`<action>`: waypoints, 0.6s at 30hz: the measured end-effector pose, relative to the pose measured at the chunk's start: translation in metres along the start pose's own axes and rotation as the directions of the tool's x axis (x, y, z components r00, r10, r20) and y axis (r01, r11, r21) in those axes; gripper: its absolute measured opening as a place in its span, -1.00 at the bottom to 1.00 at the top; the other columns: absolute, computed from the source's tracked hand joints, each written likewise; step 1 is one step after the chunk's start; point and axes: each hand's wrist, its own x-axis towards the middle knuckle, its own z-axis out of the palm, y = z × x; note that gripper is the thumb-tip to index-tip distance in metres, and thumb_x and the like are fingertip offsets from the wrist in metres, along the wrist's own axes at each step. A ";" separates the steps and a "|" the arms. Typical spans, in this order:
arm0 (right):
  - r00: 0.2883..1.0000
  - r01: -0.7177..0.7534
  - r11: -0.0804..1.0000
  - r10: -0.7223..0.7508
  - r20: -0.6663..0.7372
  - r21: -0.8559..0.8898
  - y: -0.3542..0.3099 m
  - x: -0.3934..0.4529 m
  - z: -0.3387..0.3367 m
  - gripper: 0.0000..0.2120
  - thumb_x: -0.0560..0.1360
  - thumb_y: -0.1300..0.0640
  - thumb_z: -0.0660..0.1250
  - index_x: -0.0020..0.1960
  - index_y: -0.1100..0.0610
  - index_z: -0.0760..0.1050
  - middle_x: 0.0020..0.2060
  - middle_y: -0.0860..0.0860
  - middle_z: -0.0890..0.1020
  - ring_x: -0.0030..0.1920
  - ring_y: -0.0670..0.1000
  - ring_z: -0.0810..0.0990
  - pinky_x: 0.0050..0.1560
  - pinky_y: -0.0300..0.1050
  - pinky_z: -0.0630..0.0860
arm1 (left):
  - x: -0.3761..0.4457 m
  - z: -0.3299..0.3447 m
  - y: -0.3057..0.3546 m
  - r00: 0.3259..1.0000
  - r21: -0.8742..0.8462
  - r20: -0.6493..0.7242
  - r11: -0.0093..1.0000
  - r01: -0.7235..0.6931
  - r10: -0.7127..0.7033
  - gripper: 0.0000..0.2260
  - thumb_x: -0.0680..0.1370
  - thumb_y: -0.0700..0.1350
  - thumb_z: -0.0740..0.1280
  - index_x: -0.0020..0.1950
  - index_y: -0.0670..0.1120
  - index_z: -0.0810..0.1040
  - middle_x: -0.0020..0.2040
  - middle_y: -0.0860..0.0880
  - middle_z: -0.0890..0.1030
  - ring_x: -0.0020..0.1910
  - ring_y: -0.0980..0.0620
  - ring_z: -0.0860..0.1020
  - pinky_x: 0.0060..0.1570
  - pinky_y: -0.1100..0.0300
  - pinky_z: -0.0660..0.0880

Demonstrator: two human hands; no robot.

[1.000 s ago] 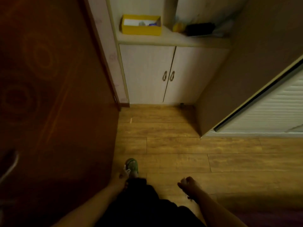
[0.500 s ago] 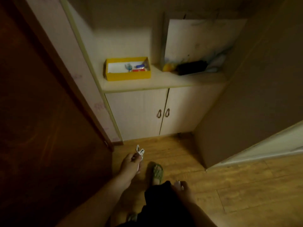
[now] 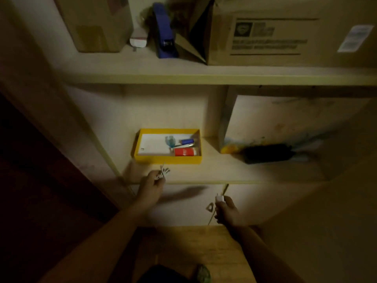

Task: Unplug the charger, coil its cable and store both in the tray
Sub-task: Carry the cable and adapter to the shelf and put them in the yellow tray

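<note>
Both hands have come up since half a second ago, they were hanging down by the legs over the floor and now they're raised in front of the cupboard, and the yellow tray [image 3: 142,158] sits way closer and bigger in the head view

So just the one view, counting as I go:

- 2 hands. left hand [image 3: 150,185] is at the front edge of the lower shelf [image 3: 234,172], grip closed around one small bundle of white coiled cable [image 3: 164,173], loops poking out above the fingers, just below the tray's front wall but not touching it
- right hand [image 3: 225,210] is lower, in front of the cabinet door, grip wrapped on one white charger [image 3: 220,199] with the prongs pointing up
- 1 tray on the lower shelf, holding one white flat card or box on the left, one red cylinder, one blue cylinder, and one teal thing I can't make out
- right of a divider panel: one dark blurry object with something orange-yellow at its left end, can't tell what
- upper shelf: 2 cardboard boxes [image 3: 285,31], one blue stapler [image 3: 164,33] between them, one small white thing next to the stapler
- 1 green shoe at the bottom edge, on the wood floor

Charger and cable are both in hand, neither is in the tray yet
</note>
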 end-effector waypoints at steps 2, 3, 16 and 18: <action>0.996 0.043 0.999 -0.045 0.076 0.022 -0.025 0.018 0.013 -0.80 0.58 0.03 0.19 0.18 0.03 0.39 -0.21 0.10 0.50 -0.25 0.05 0.48 -0.30 -0.13 0.44 | 0.038 -0.014 0.011 0.993 0.188 0.020 0.975 -0.121 0.119 -0.71 0.49 -0.26 0.33 0.21 -0.23 0.51 0.14 -0.31 0.56 0.14 -0.25 0.52 0.21 -0.12 0.46; 0.990 0.076 0.996 -0.080 0.115 0.036 -0.038 0.027 0.021 -0.82 0.57 0.05 0.21 0.17 -0.01 0.40 -0.21 0.08 0.50 -0.25 0.03 0.48 -0.29 -0.13 0.43 | 0.057 -0.022 0.016 0.985 0.254 0.039 0.951 -0.173 0.169 -0.69 0.47 -0.26 0.35 0.22 -0.22 0.51 0.17 -0.29 0.56 0.17 -0.24 0.51 0.22 -0.11 0.45; 0.918 0.385 0.920 -0.373 0.136 -0.074 -0.153 0.084 0.088 -0.66 0.45 0.35 0.37 0.01 -0.08 0.56 -0.13 -0.01 0.59 -0.17 -0.02 0.53 -0.26 -0.19 0.50 | 0.177 -0.044 0.003 0.931 0.674 0.262 0.642 -0.365 0.253 -0.71 0.46 -0.22 0.26 0.14 0.01 0.56 0.15 -0.09 0.59 0.20 -0.10 0.44 0.22 0.10 0.35; 0.918 0.391 0.915 -0.380 0.110 -0.102 -0.163 0.093 0.092 -0.66 0.44 0.30 0.41 -0.19 -0.18 0.56 -0.28 -0.06 0.57 -0.27 -0.07 0.52 -0.31 -0.19 0.48 | 0.177 -0.038 -0.001 0.927 0.666 0.290 0.645 -0.375 0.239 -0.72 0.50 -0.18 0.22 0.17 0.00 0.55 0.18 -0.09 0.57 0.22 -0.09 0.43 0.27 0.08 0.28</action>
